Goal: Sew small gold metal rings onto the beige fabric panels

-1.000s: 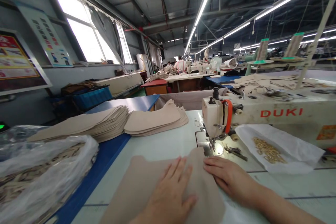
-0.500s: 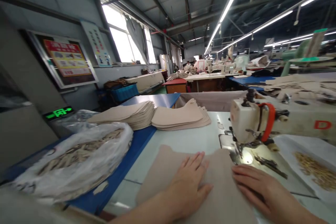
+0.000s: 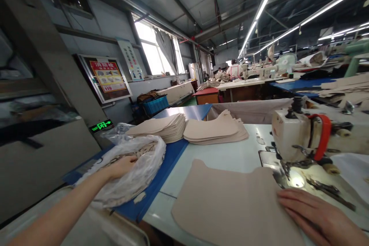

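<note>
A beige fabric panel with a shaped top edge lies flat on the pale machine table. My right hand rests at its right edge, fingers stretched out and close together, below the needle area of a sewing machine. Over on the left, my left hand reaches into a clear plastic bag that holds beige fabric strips. Its fingers point down among the strips and are mostly hidden, so any hold on a strip cannot be made out.
Two stacks of cut beige panels, a left stack and a right stack, lie behind the panel. The bag sits on a blue board. A metal tool lies beside the needle, near a white tray.
My left hand has left the panel and moved left into the bag of strips. My right hand stays at the panel's right edge. The view has turned left.
</note>
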Demonstrator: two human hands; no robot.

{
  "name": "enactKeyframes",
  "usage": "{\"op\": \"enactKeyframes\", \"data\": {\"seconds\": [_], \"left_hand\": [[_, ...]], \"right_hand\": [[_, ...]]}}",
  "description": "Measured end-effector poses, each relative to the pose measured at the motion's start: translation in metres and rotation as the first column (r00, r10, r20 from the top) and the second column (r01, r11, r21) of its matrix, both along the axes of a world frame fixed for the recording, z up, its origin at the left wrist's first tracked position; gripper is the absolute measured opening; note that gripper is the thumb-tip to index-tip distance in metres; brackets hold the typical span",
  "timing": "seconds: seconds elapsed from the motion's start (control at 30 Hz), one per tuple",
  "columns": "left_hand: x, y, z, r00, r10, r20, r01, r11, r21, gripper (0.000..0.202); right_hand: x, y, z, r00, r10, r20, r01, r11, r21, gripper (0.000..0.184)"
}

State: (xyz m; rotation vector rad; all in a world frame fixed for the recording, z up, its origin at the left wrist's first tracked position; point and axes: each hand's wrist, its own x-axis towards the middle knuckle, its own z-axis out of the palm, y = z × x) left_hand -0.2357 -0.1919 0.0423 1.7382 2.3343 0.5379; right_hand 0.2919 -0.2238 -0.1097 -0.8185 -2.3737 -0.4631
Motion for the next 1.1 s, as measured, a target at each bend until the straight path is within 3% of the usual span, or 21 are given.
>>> {"op": "enactKeyframes", "data": {"seconds": [0.13, 0.37, 0.57, 0.73, 0.83, 0.93, 1.0, 1.1], "left_hand": [[-0.007, 0.003, -0.004, 0.996, 0.020, 0.089, -0.017, 0.999, -0.033, 0.015], [-0.012, -0.005, 0.016, 0.966, 0.002, 0.257, -0.004, 1.000, 0.004, 0.033], [-0.010, -0.011, 0.015, 0.958, 0.040, 0.283, -0.046, 0.999, 0.014, 0.037], [0.001, -0.011, 0.022, 0.975, 0.034, 0.218, -0.059, 0.992, 0.108, 0.033], [0.024, -0.008, 0.030, 0.994, 0.027, 0.110, -0.046, 0.982, 0.181, 0.037], [0.065, 0.003, 0.022, 0.992, -0.105, -0.077, 0.122, 0.956, 0.267, 0.042], [0.102, 0.013, 0.004, 0.964, -0.247, -0.102, 0.265, 0.927, 0.267, 0.043], [0.168, 0.026, -0.037, 0.900, -0.428, 0.082, 0.416, 0.899, 0.137, 0.041]], "right_hand": [[-0.002, -0.001, 0.003, 1.000, -0.006, 0.022, 0.005, 0.999, 0.036, 0.024], [-0.003, 0.001, 0.003, 1.000, 0.006, 0.007, -0.006, 1.000, 0.021, 0.025], [0.000, 0.001, -0.002, 1.000, 0.005, -0.005, -0.005, 1.000, 0.016, 0.024], [-0.001, 0.002, -0.004, 0.999, -0.001, -0.040, -0.001, 0.999, -0.041, 0.024], [-0.006, -0.002, 0.001, 0.998, -0.020, -0.056, 0.011, 0.986, -0.164, 0.024], [-0.013, -0.009, 0.013, 0.997, -0.032, -0.064, 0.011, 0.953, -0.302, 0.026], [-0.017, -0.011, 0.022, 0.997, -0.040, -0.066, 0.014, 0.937, -0.350, 0.024], [-0.018, -0.009, 0.027, 0.999, -0.054, -0.003, 0.049, 0.933, -0.356, 0.018]]}}
